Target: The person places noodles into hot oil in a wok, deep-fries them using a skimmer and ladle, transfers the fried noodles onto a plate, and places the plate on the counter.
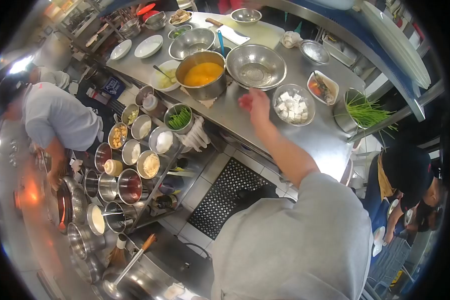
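Note:
My right hand (256,105) is stretched over the steel counter, at the near rim of a large metal mixing bowl (256,66). Its fingers look loosely bent and apart, slightly blurred, with nothing visible in them. I cannot tell whether the fingertips touch the rim. Just right of the hand stands a bowl of white cubes (294,105). To its left is a deep metal pot (210,91) holding a bright orange-yellow mixture. Behind that pot lies another metal bowl (192,44), and a blue-handled utensil (220,41) stands nearby. My left hand is out of view.
A cleaver (230,33) lies on a cutting board (270,34). Green stalks (367,107) stand in a pot at right. Several ingredient containers fill the lower-left shelf, beside a ladle (130,265). Co-workers (60,115) (402,175) stand on both sides; a floor mat (230,197) lies below.

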`<state>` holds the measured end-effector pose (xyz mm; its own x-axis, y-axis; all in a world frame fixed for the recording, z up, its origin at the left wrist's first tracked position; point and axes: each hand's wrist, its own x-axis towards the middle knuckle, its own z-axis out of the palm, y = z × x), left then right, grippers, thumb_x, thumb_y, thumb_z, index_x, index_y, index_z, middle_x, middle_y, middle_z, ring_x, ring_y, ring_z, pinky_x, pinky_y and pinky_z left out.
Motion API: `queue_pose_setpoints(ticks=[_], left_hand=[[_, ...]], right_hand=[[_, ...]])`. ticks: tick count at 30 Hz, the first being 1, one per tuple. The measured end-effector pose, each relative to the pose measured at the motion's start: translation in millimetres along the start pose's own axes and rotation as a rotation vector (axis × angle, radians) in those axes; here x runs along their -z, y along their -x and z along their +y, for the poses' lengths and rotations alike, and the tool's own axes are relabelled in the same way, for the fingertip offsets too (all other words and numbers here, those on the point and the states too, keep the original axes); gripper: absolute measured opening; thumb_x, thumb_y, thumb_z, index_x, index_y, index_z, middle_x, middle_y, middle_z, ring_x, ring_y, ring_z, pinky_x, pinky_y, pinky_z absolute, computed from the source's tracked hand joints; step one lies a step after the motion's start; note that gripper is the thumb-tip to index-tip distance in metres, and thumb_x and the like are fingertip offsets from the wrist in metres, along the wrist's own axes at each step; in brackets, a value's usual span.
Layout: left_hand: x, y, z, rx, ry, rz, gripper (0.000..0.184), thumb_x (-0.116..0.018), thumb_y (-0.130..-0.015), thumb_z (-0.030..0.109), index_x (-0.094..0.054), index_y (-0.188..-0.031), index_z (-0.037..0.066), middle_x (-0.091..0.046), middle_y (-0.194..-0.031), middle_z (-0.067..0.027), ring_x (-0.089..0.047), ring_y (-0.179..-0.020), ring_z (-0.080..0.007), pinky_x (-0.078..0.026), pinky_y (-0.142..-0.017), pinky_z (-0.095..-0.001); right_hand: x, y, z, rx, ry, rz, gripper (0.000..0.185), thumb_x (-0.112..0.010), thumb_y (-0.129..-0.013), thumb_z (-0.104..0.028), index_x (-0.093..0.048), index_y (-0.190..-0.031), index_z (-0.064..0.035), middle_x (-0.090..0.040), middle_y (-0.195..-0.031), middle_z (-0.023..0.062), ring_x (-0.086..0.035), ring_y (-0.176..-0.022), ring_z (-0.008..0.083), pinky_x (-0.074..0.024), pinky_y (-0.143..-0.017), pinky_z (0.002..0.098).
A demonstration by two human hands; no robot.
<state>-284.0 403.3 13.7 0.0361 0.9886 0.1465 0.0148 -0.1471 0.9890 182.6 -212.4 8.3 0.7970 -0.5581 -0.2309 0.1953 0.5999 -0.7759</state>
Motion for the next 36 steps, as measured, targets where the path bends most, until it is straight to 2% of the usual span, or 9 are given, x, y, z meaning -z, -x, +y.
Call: queue_pose_setpoints(ticks=[4, 11, 19, 23, 24, 27, 29, 33, 36], left_hand=[[10.5, -2.6, 0.5, 0.050, 0.040, 0.016, 0.017, -0.062, -0.088, 0.021, -0.062, -0.093, 0.005, -0.056, -0.085, -0.0070, -0.052, -0.081, -0.0250, -0.042, -0.074, -0.0384], [51.1, -3.5, -1.4, 0.137, 0.116, 0.091, 0.017, -0.061, -0.089, 0.021, -0.061, -0.093, 0.005, -0.055, -0.084, -0.0062, -0.051, -0.080, -0.0242, -0.042, -0.073, -0.0375], [82.9, -0.7, 1.6, 0.212, 0.181, 0.139, 0.016, -0.060, -0.089, 0.021, -0.061, -0.092, 0.006, -0.054, -0.083, -0.0052, -0.051, -0.079, -0.0233, -0.042, -0.072, -0.0364], [107.8, -5.9, -1.5, 0.237, 0.228, 0.135, 0.016, -0.059, -0.089, 0.022, -0.061, -0.092, 0.006, -0.054, -0.082, -0.0048, -0.050, -0.078, -0.0228, -0.042, -0.071, -0.0359], [116.9, -8.5, -0.6, 0.238, 0.243, 0.128, 0.016, -0.059, -0.090, 0.022, -0.061, -0.092, 0.006, -0.054, -0.082, -0.0046, -0.050, -0.078, -0.0227, -0.042, -0.071, -0.0357], [137.1, -18.7, -2.5, 0.270, 0.243, 0.147, 0.016, -0.057, -0.090, 0.022, -0.061, -0.090, 0.007, -0.051, -0.081, -0.0036, -0.049, -0.077, -0.0214, -0.041, -0.070, -0.0341], [143.7, -25.6, -12.6, 0.311, 0.188, 0.196, 0.016, -0.054, -0.091, 0.023, -0.060, -0.089, 0.008, -0.048, -0.079, -0.0021, -0.047, -0.075, -0.0191, -0.040, -0.067, -0.0314], [97.2, -21.2, -17.7, 0.229, 0.158, 0.136, 0.017, -0.055, -0.090, 0.023, -0.060, -0.089, 0.007, -0.049, -0.080, -0.0041, -0.047, -0.076, -0.0210, -0.041, -0.068, -0.0331], [67.5, -20.5, -16.5, 0.163, 0.105, 0.063, 0.017, -0.055, -0.090, 0.023, -0.060, -0.089, 0.007, -0.050, -0.081, -0.0056, -0.048, -0.076, -0.0225, -0.041, -0.068, -0.0343]], right_hand=[[14.5, -46.4, -12.2, -0.089, -0.221, 0.148, 0.021, -0.062, -0.092, -0.012, -0.048, -0.104, -0.0014, -0.063, -0.081, 0.0135, -0.067, -0.066, 0.0261, -0.0580, -0.054, 0.0335], [5.7, -66.9, -19.9, 0.134, -0.159, 0.335, 0.014, -0.058, -0.086, -0.002, -0.047, -0.095, -0.0044, -0.059, -0.071, 0.0098, -0.062, -0.058, 0.0206, -0.0575, -0.052, 0.0316], [13.9, -71.4, -31.0, 0.159, -0.164, 0.301, 0.011, -0.058, -0.082, -0.002, -0.049, -0.086, -0.0055, -0.057, -0.066, 0.0070, -0.058, -0.053, 0.0173, -0.0480, -0.045, 0.0258], [15.8, -54.2, -34.3, 0.067, -0.153, 0.298, 0.022, -0.064, -0.090, -0.016, -0.046, -0.082, -0.0083, -0.046, -0.059, 0.0007, -0.049, -0.049, 0.0143, -0.0353, -0.039, 0.0247], [15.6, -42.5, -38.4, 0.034, -0.102, 0.279, 0.030, -0.064, -0.094, -0.025, -0.043, -0.078, -0.0107, -0.037, -0.056, -0.0018, -0.038, -0.045, 0.0113, -0.0264, -0.037, 0.0247], [31.0, -24.6, -50.6, -0.148, -0.145, 0.209, 0.034, -0.066, -0.093, -0.026, -0.041, -0.076, -0.0120, -0.033, -0.056, -0.0032, -0.031, -0.043, 0.0091, -0.0210, -0.036, 0.0244], [28.8, -10.8, -69.4, -0.095, -0.118, 0.109, 0.038, -0.067, -0.092, -0.026, -0.038, -0.073, -0.0130, -0.032, -0.056, -0.0038, -0.027, -0.041, 0.0080, -0.0187, -0.037, 0.0243], [-0.1, 21.9, -158.9, 0.577, 0.075, -0.053, 0.014, -0.062, -0.094, -0.019, -0.058, -0.094, -0.0066, -0.042, -0.058, -0.0037, -0.035, -0.046, 0.0060, -0.0248, -0.041, 0.0230], [-20.4, 80.2, -258.2, 1.165, 0.351, -0.025, 0.016, -0.063, -0.094, -0.016, -0.060, -0.103, -0.0029, -0.055, -0.072, 0.0006, -0.046, -0.058, 0.0055, -0.0359, -0.049, 0.0211]])
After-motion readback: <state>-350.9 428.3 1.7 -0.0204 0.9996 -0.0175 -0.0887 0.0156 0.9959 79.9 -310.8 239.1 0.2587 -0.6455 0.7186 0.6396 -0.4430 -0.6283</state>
